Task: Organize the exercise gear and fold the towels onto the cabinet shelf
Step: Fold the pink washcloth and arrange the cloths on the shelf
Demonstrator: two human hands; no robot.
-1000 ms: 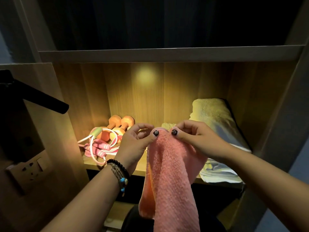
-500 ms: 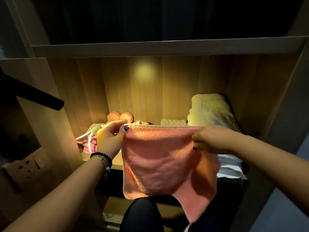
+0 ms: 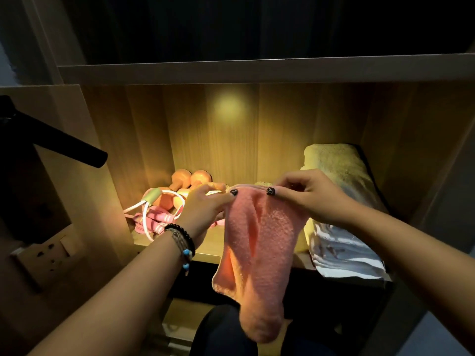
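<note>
Now both hands pinch pink towel (image 3: 259,242) by its top edge, left hand (image 3: 205,209) & right hand (image 3: 308,199) close together, so it hangs doubled, near side of shelf (image 3: 210,250), prob. for folding.

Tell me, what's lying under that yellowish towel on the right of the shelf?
Under the yellowish towel lies a white cloth with faint stripes, folded, resting on the shelf. The right hand covers where they meet, so anything between them is hidden.

On the shelf (image 3: 205,249), dumbbells (image 3: 185,183) sit at the back left with a skipping rope (image 3: 154,217) before them — folded towels (image 3: 339,201) are stacked at the right. Frame centre, a towel (image 3: 259,253) hangs before the shelf edge.
</note>
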